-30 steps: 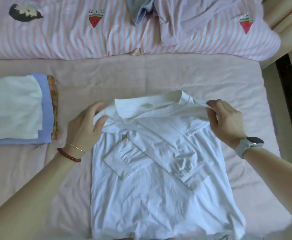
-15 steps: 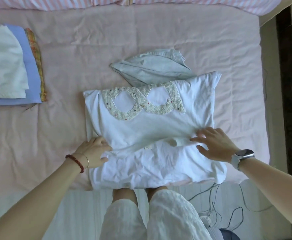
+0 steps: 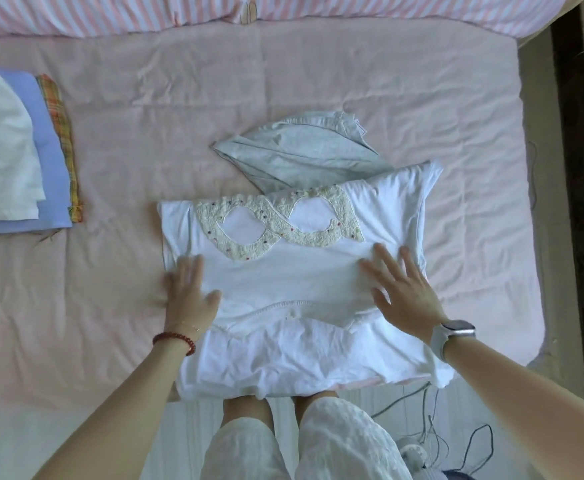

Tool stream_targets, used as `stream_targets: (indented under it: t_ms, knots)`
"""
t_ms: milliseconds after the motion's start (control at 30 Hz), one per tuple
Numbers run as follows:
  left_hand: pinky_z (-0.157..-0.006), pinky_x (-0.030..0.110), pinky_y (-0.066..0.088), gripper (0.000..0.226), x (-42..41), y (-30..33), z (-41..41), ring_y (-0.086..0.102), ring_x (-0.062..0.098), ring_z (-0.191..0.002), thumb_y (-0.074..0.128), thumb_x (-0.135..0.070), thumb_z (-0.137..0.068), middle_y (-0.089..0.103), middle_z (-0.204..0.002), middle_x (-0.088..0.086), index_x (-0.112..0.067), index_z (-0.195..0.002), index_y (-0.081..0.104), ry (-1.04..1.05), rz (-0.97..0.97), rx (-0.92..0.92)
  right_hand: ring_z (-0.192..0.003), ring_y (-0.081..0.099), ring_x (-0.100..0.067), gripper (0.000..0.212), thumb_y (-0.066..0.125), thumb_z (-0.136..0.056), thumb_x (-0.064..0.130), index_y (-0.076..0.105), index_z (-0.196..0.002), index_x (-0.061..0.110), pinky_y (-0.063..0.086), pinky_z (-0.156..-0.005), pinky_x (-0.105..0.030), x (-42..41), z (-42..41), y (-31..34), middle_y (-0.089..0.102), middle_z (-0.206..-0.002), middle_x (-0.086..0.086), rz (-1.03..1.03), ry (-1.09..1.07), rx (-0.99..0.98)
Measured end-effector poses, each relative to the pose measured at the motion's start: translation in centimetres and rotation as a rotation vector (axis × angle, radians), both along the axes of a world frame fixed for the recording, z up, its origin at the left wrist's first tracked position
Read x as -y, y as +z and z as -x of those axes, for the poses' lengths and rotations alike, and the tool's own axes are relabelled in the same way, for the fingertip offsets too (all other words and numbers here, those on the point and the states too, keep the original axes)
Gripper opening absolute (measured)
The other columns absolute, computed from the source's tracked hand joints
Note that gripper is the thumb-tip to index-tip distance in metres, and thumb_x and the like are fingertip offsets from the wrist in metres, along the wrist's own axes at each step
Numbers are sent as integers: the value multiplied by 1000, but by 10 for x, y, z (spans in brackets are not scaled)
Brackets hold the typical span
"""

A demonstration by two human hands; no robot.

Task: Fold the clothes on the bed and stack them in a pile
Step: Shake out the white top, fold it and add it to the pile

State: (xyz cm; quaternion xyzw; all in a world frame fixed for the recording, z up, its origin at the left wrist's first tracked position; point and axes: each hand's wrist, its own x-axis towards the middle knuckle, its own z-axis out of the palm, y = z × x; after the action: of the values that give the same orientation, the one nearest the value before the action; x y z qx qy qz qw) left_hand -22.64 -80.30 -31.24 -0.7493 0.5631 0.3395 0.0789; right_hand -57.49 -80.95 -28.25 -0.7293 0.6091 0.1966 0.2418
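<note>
Far left on the bed [image 3: 283, 81] waits the pile [image 3: 17, 150]; your left hand [image 3: 188, 292] and right hand [image 3: 401, 289], fingers spread flat, press the white top [image 3: 283, 278] (half folded) mid-bed. Smooth outward evenly before folding again.

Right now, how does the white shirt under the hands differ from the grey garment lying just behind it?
The white shirt is folded into a broad rectangle; the grey garment lies in a loose, pointed bundle. The white shirt shows a cream embroidered collar; the grey garment is plain. The left hand and the right hand rest flat on the white shirt, while nothing touches the grey garment's visible part except the shirt's far edge. Both lie on the pink bed.
</note>
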Motion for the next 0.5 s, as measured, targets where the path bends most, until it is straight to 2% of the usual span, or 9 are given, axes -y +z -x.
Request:
stream_targets:
  t_ms: [67,100,133,200,267,333,367,433,500]
  knots:
    - [-107,41,27,49,5,3,-8,31,35,-132,53,-2,-85,38,-141,22,-1,-133,42,296,87,-98,-125,42,-34,35,50,-90,17,55,-125,14,39,-95,-44,11,-14,6,44,-141,-5,184,-261,161]
    - [-102,43,33,42,13,6,-10,38,37,-124,52,-2,-85,46,-132,23,-1,-127,49,352,135,-54,-114,51,-35,28,53,-87,12,62,-114,9,40,-89,-44,22,-20,9,56,-127,-9,282,-336,190]
    - [-97,45,36,39,24,9,-11,40,39,-120,53,-3,-85,48,-128,24,-1,-123,51,343,184,11,-108,54,-36,25,55,-85,8,63,-108,7,40,-85,-44,35,-26,11,60,-117,-12,374,-362,194]
    - [-98,50,35,42,51,15,-12,35,41,-125,57,-6,-84,41,-135,24,-2,-126,51,188,323,98,-111,51,-37,31,56,-82,6,60,-113,6,38,-87,-46,68,-34,14,57,-119,-15,499,-306,173]
    - [-106,49,25,53,83,17,-13,23,38,-137,58,-15,-87,29,-148,17,-10,-137,42,-72,360,118,-128,39,-31,45,54,-86,11,49,-131,10,27,-101,-50,103,-34,15,47,-136,-11,465,-164,127]
    - [-110,51,14,58,115,15,-16,10,26,-143,50,-31,-93,23,-154,1,-24,-146,27,-312,193,90,-138,26,-22,51,47,-93,20,34,-142,18,9,-111,-51,131,-27,13,39,-145,-3,286,-25,48]
    - [-110,53,11,58,128,11,-18,9,21,-144,46,-39,-94,25,-153,-5,-30,-146,24,-404,90,92,-138,25,-20,50,44,-95,25,32,-142,21,6,-113,-50,142,-22,11,39,-145,-1,211,19,13]
    - [-110,54,7,57,146,7,-25,16,16,-141,42,-52,-91,32,-149,-9,-38,-143,24,-530,-64,153,-135,29,-21,47,44,-95,34,34,-140,24,6,-113,-49,157,-12,10,42,-141,-2,122,81,-76]
    - [-107,52,11,61,155,4,-35,31,17,-135,45,-61,-86,38,-145,-9,-39,-140,29,-559,-147,186,-131,34,-24,46,45,-94,38,37,-137,24,8,-112,-46,163,-3,9,46,-137,-3,90,124,-168]
